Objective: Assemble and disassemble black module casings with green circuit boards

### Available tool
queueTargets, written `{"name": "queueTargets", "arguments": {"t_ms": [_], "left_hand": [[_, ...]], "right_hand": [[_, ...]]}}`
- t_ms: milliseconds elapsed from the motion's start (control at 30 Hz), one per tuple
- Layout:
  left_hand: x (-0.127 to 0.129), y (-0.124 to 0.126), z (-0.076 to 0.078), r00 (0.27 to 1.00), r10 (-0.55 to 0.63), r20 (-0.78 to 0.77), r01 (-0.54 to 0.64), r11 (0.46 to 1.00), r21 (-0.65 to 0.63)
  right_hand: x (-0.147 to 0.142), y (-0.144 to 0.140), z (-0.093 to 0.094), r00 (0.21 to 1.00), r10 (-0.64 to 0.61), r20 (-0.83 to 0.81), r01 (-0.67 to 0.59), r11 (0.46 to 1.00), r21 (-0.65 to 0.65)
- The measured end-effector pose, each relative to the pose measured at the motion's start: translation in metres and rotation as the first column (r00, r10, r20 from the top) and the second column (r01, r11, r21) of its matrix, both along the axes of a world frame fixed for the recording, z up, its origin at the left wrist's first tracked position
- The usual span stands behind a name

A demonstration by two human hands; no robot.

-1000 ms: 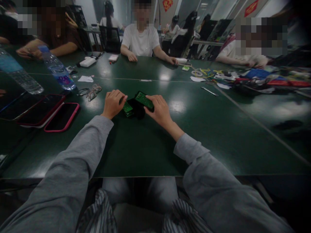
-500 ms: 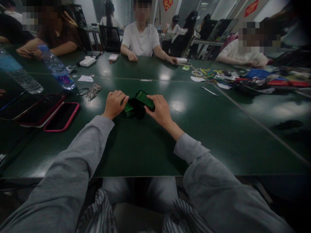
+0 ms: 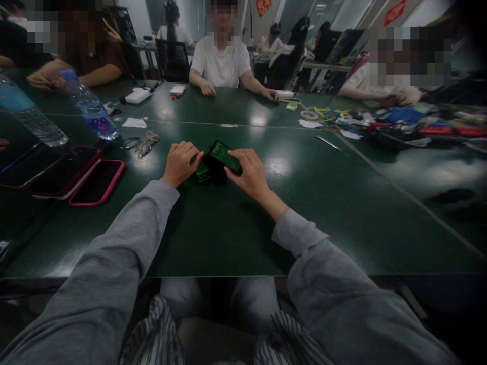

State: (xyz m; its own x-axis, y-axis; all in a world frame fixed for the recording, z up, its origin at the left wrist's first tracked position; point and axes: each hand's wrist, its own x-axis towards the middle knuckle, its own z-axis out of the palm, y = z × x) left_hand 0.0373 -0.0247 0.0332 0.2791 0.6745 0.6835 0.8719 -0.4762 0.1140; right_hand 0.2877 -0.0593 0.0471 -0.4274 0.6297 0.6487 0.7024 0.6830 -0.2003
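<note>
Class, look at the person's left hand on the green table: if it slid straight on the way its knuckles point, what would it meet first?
Probably the small green circuit board right at the left hand, then the dark part beside it; depth is unclear.

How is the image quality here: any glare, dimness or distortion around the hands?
Head view: dim overall, dark vignette in the right corners; ceiling-light glare patches on the green table; wide-angle bending at the edges. The left hand and right hand on the green circuit board look fairly sharp, though fine detail is lost.
</note>
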Motion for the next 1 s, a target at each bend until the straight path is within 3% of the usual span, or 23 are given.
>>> {"name": "queueTargets", "arguments": {"t_ms": [533,1000], "left_hand": [[0.0,0.0,0.0,1.0,-0.003,0.008,0.002,1.0,0.007],[0.006,-0.002,-0.002,0.998,-0.066,0.014,0.061,0.969,0.24]], "right_hand": [[-0.003,-0.003,-0.001,0.999,0.031,0.028,-0.032,0.999,0.026],[0.001,0.007,-0.008,0.999,0.05,-0.007,-0.049,0.99,0.131]]}}
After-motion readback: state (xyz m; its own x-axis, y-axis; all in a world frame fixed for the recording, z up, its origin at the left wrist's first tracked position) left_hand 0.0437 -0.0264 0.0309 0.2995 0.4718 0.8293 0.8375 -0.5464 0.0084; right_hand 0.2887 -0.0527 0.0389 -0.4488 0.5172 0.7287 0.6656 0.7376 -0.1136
